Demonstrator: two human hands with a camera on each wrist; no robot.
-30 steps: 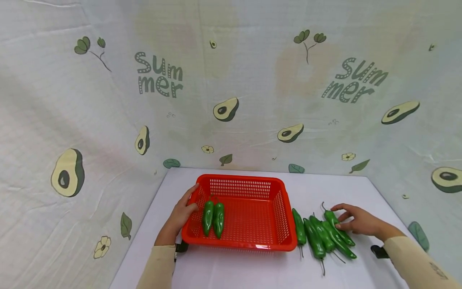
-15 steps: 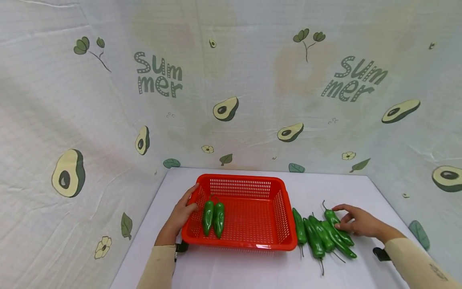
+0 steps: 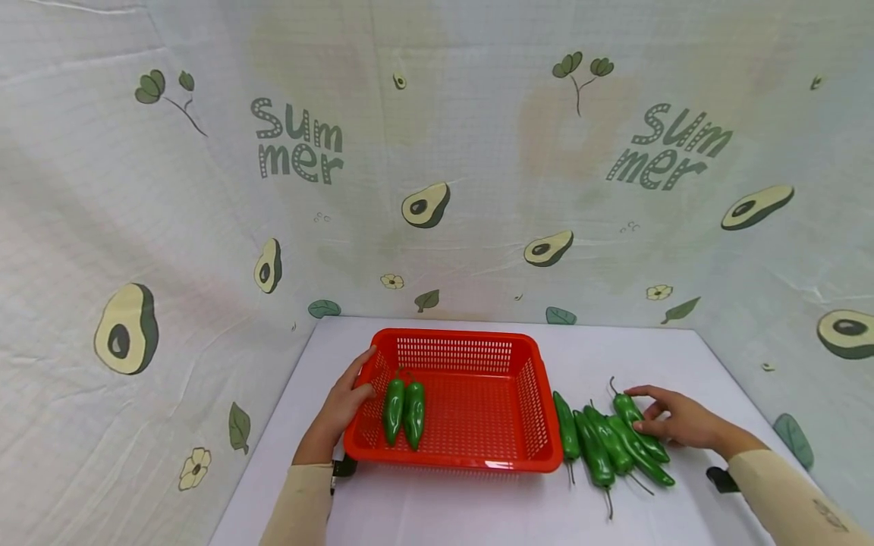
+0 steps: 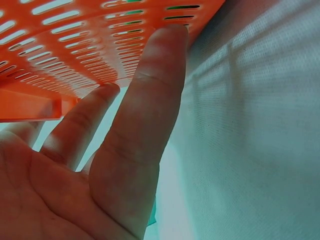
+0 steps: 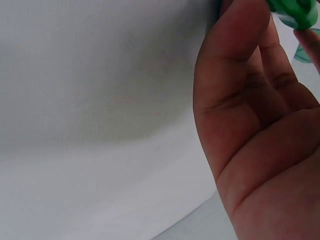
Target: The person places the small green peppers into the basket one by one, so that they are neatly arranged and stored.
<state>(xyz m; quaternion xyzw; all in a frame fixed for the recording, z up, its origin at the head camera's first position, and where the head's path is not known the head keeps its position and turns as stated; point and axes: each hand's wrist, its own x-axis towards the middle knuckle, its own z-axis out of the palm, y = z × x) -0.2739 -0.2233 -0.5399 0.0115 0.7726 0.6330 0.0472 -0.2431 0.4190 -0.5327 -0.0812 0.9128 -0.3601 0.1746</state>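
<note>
At its left side, a red plastic basket is gripped by my left hand. The thumb overlaps the rim in the head view, while the left wrist view shows fingers reaching up against the slotted outer wall. Two glossy green peppers lie side by side in the basket's left part. To the right of the basket, my right hand pinches the rightmost green pepper between thumb and fingers, near its stem end. In the right wrist view only one end of that pepper shows.
Several more green peppers lie close together on the white tabletop, between the basket and my right hand. Behind and at both sides hangs a pale cloth printed with avocados and lettering.
My right hand's fingers have drawn in slightly around the pepper, whose lower tip has shifted a little left. The left hand, basket and other peppers stay put.
</note>
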